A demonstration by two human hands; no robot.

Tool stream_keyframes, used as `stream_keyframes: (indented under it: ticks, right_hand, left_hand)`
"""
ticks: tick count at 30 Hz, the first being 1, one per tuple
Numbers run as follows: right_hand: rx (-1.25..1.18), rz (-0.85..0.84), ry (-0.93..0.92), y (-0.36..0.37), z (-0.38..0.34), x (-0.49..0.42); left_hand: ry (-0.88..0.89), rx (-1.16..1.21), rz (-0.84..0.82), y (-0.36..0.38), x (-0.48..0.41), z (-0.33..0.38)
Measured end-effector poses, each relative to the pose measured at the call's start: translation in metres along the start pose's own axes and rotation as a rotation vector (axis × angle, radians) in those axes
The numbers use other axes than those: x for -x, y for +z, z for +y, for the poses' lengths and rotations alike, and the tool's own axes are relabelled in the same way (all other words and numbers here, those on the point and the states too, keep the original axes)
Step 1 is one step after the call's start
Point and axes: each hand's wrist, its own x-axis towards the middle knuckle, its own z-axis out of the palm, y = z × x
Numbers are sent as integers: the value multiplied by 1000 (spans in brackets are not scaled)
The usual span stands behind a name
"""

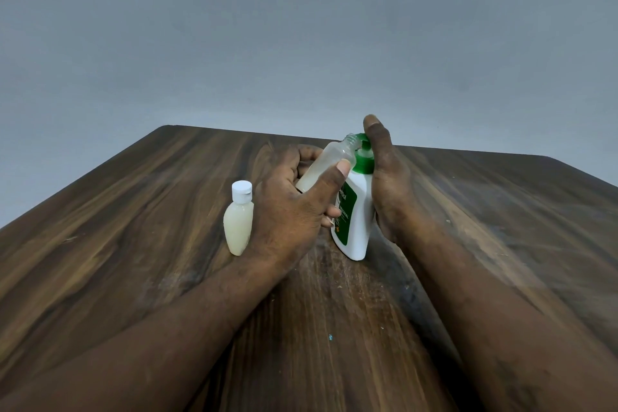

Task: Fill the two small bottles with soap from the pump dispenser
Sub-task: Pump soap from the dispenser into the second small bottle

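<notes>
Okay, the left hand grips the uncapped small bottle, thumb across its front and fingers curled round behind. The bottle is lifted off the table and tilted, neck pointing to about 1 o'clock. Its open threaded mouth sits right against the green pump head; whether they touch, cannot tell. It is clear plastic with some pale milky soap in its lower half.

The pump dispenser stands upright on the wooden table, near the table's middle. It has a white body, a green label and a green collar. The uncapped bottle is at its 10 o'clock, overlapping the shoulder.

The right hand holds the dispenser from its 3 o'clock side, palm against the body. The thumb points up to 12 o'clock, its tip above the pump head. The fingers are hidden behind the dispenser, so how they curl is not visible.

The capped small bottle stands upright at 9 o'clock of the left hand, just beside the wrist. It has a white flip cap and is full of milky soap nearly to the shoulder.

A small teal speck lies on the table at 6 o'clock of the dispenser, between the forearms. A plain grey wall stands behind at 12 o'clock.
</notes>
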Motion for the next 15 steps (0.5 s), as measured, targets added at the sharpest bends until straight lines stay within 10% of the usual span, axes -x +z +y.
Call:
stream_keyframes:
  ticks: [15]
  right_hand:
    - [-12, -21, 7, 0, -2, 3]
  left_hand:
    - [-14, 12, -9, 1, 1, 0]
